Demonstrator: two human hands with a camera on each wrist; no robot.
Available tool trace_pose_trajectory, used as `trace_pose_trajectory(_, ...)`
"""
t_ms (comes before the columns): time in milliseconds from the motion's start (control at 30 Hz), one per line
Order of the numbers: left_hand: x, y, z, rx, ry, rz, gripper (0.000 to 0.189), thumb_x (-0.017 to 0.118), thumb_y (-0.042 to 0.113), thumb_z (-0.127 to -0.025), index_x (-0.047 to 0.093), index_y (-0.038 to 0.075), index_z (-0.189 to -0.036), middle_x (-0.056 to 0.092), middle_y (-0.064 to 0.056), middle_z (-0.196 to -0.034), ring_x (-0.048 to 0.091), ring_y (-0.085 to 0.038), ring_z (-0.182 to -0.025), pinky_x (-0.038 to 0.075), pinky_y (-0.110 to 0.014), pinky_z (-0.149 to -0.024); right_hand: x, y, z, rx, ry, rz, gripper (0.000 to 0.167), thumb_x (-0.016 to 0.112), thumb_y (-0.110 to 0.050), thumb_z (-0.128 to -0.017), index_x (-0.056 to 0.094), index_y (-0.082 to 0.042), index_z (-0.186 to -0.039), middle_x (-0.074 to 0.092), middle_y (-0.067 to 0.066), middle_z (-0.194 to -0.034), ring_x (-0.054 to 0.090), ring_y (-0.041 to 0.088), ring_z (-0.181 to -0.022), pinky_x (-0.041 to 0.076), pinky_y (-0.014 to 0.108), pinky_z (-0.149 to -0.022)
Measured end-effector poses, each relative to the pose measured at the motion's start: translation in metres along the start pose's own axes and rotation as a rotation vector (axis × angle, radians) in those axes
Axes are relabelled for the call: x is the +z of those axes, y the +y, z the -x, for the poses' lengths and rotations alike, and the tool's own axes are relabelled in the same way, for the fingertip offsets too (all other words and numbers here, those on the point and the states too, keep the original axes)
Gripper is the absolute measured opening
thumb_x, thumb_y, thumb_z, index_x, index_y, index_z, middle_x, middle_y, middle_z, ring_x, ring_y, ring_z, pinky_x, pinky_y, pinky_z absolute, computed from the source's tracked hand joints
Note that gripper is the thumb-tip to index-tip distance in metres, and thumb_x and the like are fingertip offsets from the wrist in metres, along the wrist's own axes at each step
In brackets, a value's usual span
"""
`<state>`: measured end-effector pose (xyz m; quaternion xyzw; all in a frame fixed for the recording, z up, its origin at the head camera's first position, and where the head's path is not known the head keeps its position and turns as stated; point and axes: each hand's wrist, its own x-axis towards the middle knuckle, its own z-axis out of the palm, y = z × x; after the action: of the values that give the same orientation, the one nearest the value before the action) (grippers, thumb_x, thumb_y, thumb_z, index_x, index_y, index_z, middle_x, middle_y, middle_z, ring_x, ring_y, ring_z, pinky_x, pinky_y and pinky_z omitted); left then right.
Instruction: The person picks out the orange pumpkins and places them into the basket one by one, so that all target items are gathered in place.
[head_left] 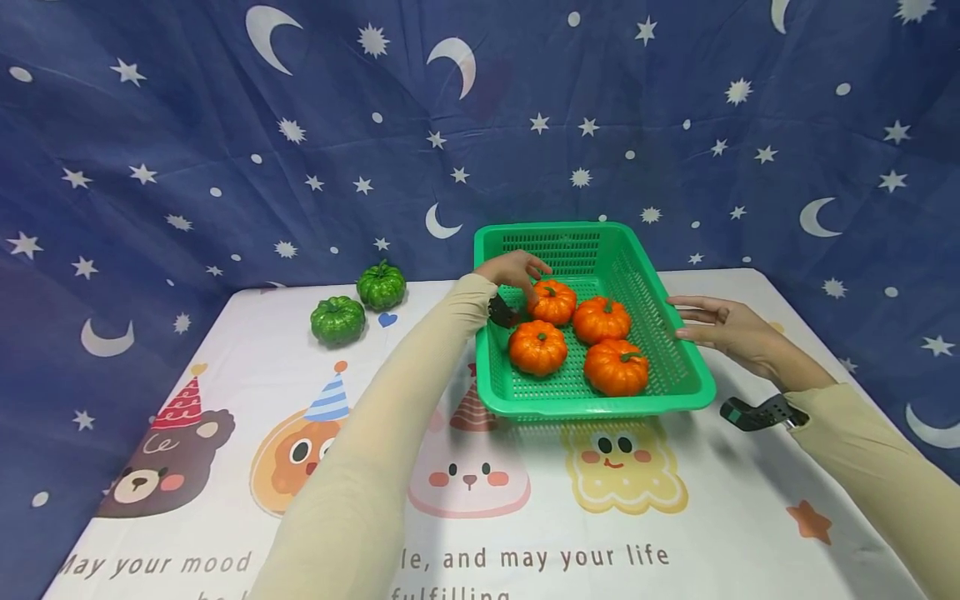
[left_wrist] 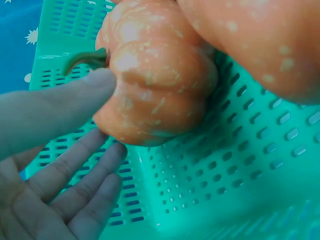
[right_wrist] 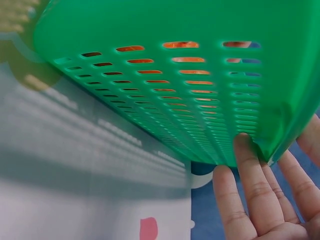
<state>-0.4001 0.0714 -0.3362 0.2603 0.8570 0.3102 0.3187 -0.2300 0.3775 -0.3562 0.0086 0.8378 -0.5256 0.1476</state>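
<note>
Several orange pumpkins, small and ribbed with green stems, sit in the green plastic basket [head_left: 600,406]. My left hand [head_left: 513,271] reaches over the basket's left side to the back-left pumpkin [head_left: 553,303]. In the left wrist view the thumb [left_wrist: 102,82] lies against that pumpkin beside its stem; the other fingers stretch out loosely by its edge, not wrapped round it. My right hand [head_left: 723,329] is at the basket's right rim with fingers extended. In the right wrist view a fingertip [right_wrist: 243,140] meets the perforated outer wall just below the rim.
Two green pumpkins [head_left: 338,321] [head_left: 382,286] sit on the table's back left. A white tablecloth [head_left: 555,533] with cartoon prints covers the table. Behind it hangs a dark blue cloth [head_left: 510,108] with moons and stars. A black strap [head_left: 765,412] is at the right wrist.
</note>
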Motion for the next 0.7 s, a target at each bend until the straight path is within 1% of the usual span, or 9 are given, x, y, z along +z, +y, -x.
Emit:
trace_pose_trajectory(33, -0.001, -0.003, -0.004, 0.003, 0.007, 0.013, 0.066, 0.066, -0.004, -0.081, 0.044, 0.011, -0.141, 0.041, -0.012, -0.147, 0.039, -0.023, -0.137, 0.041, -0.035, -0.107, 0.000, 0.000, 0.000, -0.003, -0.006, -0.009, 0.069, 0.064, -0.019, -0.090, 0.028, -0.011, -0.148, 0.020, 0.022, -0.154, 0.019, 0.039, -0.142, 0.024, 0.057, -0.113)
trace_pose_trajectory(67, -0.003, -0.008, -0.010, 0.020, 0.011, 0.024, 0.067, 0.068, -0.003, -0.080, 0.044, 0.011, -0.141, 0.042, -0.012, -0.147, 0.039, -0.023, -0.136, 0.042, -0.036, -0.107, 0.000, 0.000, -0.001, -0.005, -0.010, -0.014, 0.069, 0.064, -0.019, -0.090, 0.027, -0.011, -0.148, 0.018, 0.023, -0.154, 0.017, 0.041, -0.142, 0.023, 0.058, -0.113)
trace_pose_trajectory(133, -0.005, -0.009, -0.011, 0.036, 0.015, 0.042, 0.066, 0.065, -0.004, -0.082, 0.041, 0.008, -0.142, 0.040, -0.014, -0.147, 0.038, -0.025, -0.137, 0.041, -0.037, -0.108, -0.001, 0.000, -0.002, -0.005, -0.013, -0.017, 0.068, 0.063, -0.018, -0.090, 0.028, -0.011, -0.148, 0.019, 0.022, -0.154, 0.017, 0.041, -0.142, 0.023, 0.057, -0.113)
trace_pose_trajectory(200, -0.006, -0.008, -0.009, 0.054, 0.018, 0.041, 0.065, 0.065, -0.004, -0.083, 0.040, 0.007, -0.143, 0.040, -0.017, -0.147, 0.038, -0.028, -0.137, 0.040, -0.040, -0.108, -0.001, 0.000, -0.003, -0.011, -0.013, -0.004, 0.067, 0.063, -0.019, -0.090, 0.028, -0.012, -0.148, 0.035, 0.010, -0.148, 0.033, 0.028, -0.138, 0.026, 0.054, -0.113)
trace_pose_trajectory(267, -0.010, -0.008, -0.008, 0.069, 0.018, 0.039, 0.065, 0.066, -0.003, -0.083, 0.040, 0.006, -0.143, 0.041, -0.019, -0.146, 0.037, -0.030, -0.136, 0.039, -0.042, -0.109, -0.002, 0.000, -0.003, -0.016, -0.009, 0.012, 0.066, 0.063, -0.021, -0.090, 0.030, -0.013, -0.147, 0.048, -0.006, -0.135, 0.046, 0.011, -0.126, 0.035, 0.046, -0.111)
trace_pose_trajectory(367, -0.014, -0.008, -0.005, 0.078, 0.020, 0.023, 0.066, 0.066, -0.002, -0.083, 0.040, 0.007, -0.143, 0.041, -0.018, -0.146, 0.038, -0.030, -0.135, 0.040, -0.043, -0.108, -0.003, -0.001, -0.004, -0.033, -0.008, 0.023, 0.066, 0.063, -0.022, -0.090, 0.031, -0.011, -0.146, 0.051, -0.028, -0.113, 0.051, -0.012, -0.104, 0.046, 0.026, -0.100)
trace_pose_trajectory(467, -0.017, -0.008, 0.000, 0.092, 0.018, 0.017, 0.065, 0.066, -0.001, -0.084, 0.039, 0.007, -0.143, 0.041, -0.018, -0.146, 0.040, -0.030, -0.134, 0.042, -0.042, -0.106, -0.005, -0.001, -0.006, -0.044, -0.005, 0.025, 0.067, 0.064, -0.021, -0.090, 0.030, -0.007, -0.147, 0.053, -0.028, -0.110, 0.053, -0.013, -0.101, 0.047, 0.014, -0.088)
trace_pose_trajectory(600, -0.018, -0.007, 0.006, 0.110, 0.015, 0.023, 0.065, 0.065, 0.000, -0.085, 0.038, 0.008, -0.143, 0.040, -0.017, -0.146, 0.039, -0.029, -0.135, 0.046, -0.038, -0.102, -0.011, 0.000, -0.008, -0.041, 0.004, 0.028, 0.069, 0.064, -0.021, -0.090, 0.028, -0.006, -0.147, 0.052, -0.028, -0.110, 0.054, -0.014, -0.100, 0.049, 0.012, -0.085)
trace_pose_trajectory(700, -0.019, -0.006, 0.011, 0.117, 0.013, 0.034, 0.065, 0.066, 0.000, -0.085, 0.039, 0.009, -0.143, 0.040, -0.018, -0.146, 0.039, -0.030, -0.135, 0.047, -0.037, -0.101, -0.015, -0.001, -0.009, -0.062, 0.005, -0.036, 0.060, 0.063, -0.016, -0.090, 0.035, -0.011, -0.143, 0.056, -0.028, -0.109, 0.056, -0.013, -0.100, 0.051, 0.013, -0.084)
